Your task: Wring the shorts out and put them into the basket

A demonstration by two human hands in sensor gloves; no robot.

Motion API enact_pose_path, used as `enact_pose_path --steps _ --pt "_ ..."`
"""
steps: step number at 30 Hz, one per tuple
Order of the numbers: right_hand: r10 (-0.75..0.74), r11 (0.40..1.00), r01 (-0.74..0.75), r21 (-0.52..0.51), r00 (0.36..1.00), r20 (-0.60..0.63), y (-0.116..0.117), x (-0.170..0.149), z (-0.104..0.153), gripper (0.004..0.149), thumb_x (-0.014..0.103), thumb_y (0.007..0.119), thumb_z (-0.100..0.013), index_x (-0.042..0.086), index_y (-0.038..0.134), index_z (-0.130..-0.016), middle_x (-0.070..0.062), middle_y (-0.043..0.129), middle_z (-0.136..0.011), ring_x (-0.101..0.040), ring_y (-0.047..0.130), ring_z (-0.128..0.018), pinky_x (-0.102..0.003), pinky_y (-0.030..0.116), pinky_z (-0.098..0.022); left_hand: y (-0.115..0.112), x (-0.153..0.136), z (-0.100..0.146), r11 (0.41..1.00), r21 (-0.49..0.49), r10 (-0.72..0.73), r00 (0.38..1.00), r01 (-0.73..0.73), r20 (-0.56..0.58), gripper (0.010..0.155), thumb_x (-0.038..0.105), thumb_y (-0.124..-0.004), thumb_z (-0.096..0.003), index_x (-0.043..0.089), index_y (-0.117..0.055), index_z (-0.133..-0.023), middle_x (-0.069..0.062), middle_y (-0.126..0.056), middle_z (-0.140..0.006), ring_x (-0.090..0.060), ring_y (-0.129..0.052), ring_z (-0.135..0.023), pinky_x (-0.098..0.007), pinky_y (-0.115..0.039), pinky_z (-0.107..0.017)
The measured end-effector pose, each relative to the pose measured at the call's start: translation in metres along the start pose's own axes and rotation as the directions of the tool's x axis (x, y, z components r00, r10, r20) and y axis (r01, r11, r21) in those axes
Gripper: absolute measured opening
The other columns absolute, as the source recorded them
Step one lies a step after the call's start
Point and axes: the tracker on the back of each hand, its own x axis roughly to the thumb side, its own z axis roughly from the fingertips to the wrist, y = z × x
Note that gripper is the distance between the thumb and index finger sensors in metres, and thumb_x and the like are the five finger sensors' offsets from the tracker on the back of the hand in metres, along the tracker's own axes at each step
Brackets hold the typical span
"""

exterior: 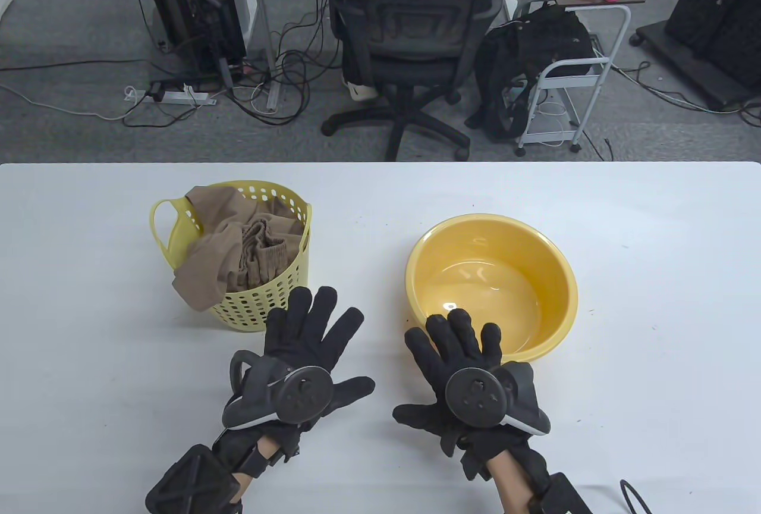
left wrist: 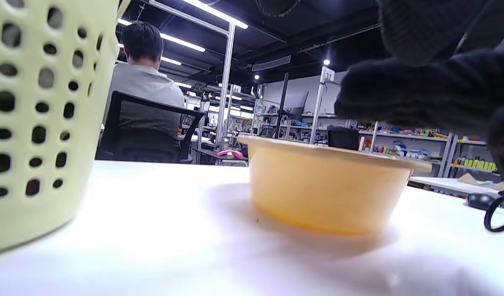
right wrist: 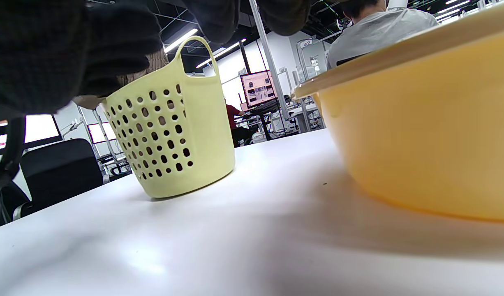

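Tan shorts (exterior: 238,246) lie bunched inside the pale yellow perforated basket (exterior: 285,294), one part draped over its near left rim. The same basket (left wrist: 34,123) fills the left of the left wrist view, and this basket (right wrist: 169,135) stands left of centre in the right wrist view. A yellow basin (exterior: 556,282) with a little water sits to the right; the basin (left wrist: 326,185) and basin (right wrist: 420,131) show in both wrist views. My left hand (exterior: 309,341) lies flat with fingers spread just in front of the basket. My right hand (exterior: 458,353) lies flat at the basin's near rim. Both hold nothing.
The white table (exterior: 89,329) has bare surface to the left, right and front of the hands. Beyond its far edge stand an office chair (exterior: 410,32), a white cart (exterior: 571,74) and floor cables. A person (left wrist: 145,90) sits with their back turned in the background.
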Motion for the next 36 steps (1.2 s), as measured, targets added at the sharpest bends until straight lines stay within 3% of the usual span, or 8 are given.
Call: enact_pose_path --steps 10,36 --pt "0.004 1.0 -0.004 0.025 1.0 -0.003 0.001 0.001 0.0 0.105 0.075 0.083 -0.038 0.013 0.042 -0.112 -0.029 0.035 -0.113 -0.058 0.025 -0.103 -0.082 0.021 -0.061 -0.033 -0.012 0.005 0.997 -0.083 0.004 1.0 -0.005 -0.021 0.093 0.074 -0.07 -0.0505 0.024 -0.034 -0.119 -0.029 -0.022 -0.126 -0.066 -0.024 -0.109 -0.08 -0.028 -0.063" --pt "0.023 0.999 -0.024 0.047 1.0 0.021 0.004 0.008 0.0 0.105 0.074 0.083 -0.038 0.013 0.041 -0.113 -0.029 0.034 -0.113 -0.059 0.024 -0.102 -0.082 0.021 -0.061 -0.041 -0.015 0.009 0.994 -0.112 -0.015 1.0 0.013 -0.014 0.092 0.073 -0.071 -0.0502 0.024 -0.035 -0.119 -0.028 -0.024 -0.126 -0.066 -0.026 -0.11 -0.08 -0.028 -0.064"
